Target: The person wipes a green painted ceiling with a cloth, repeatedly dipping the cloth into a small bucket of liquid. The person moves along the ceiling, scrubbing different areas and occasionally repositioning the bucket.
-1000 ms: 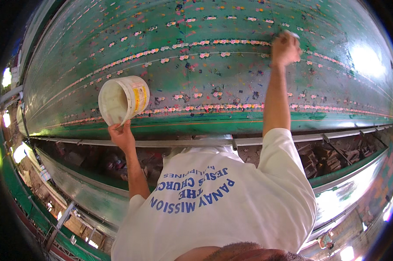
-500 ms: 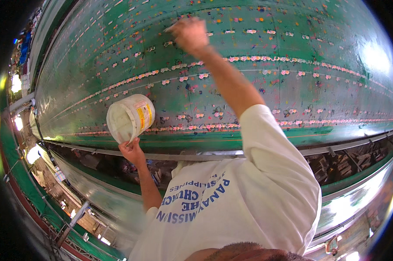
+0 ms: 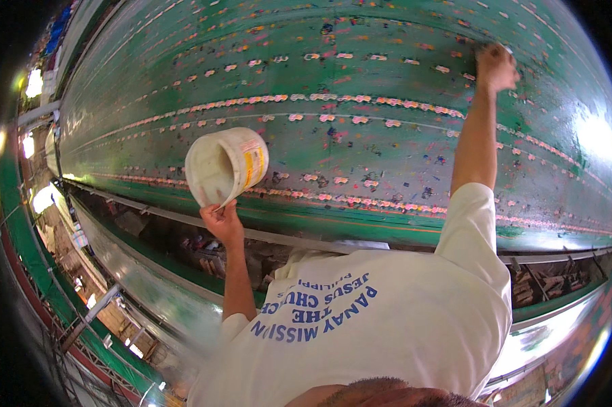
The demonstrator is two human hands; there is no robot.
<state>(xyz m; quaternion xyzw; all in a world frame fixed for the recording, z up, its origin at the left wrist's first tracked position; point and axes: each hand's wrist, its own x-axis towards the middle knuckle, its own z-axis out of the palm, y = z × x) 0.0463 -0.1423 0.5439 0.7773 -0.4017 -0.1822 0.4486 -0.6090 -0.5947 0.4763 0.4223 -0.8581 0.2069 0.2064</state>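
A white plastic bucket [image 3: 250, 152] with a yellow label is tilted over the near left part of a wide green printed surface [image 3: 387, 76]. My left hand [image 3: 223, 218] pinches the bucket's lower rim, with the open mouth turned left and toward me. Inside, pale walls show, and I cannot make out the contents. Far to the right, my right hand [image 3: 498, 70] is closed low over or on the green surface. A small whitish bit shows at its fingertips, too blurred to name. Rows of small pink and white printed shapes [image 3: 326, 118] run across the surface beneath both arms.
A metal rail [image 3: 285, 239] edges the surface along my body. Below it, a dark gap holds wood scraps [image 3: 523, 288]. Another shiny panel [image 3: 150, 292] lies behind me. At the left stand a post [image 3: 92, 319] and green netting [image 3: 31, 264].
My right hand has swept far to the right across the green surface. The bucket and my left hand sit slightly farther right and up in the view.
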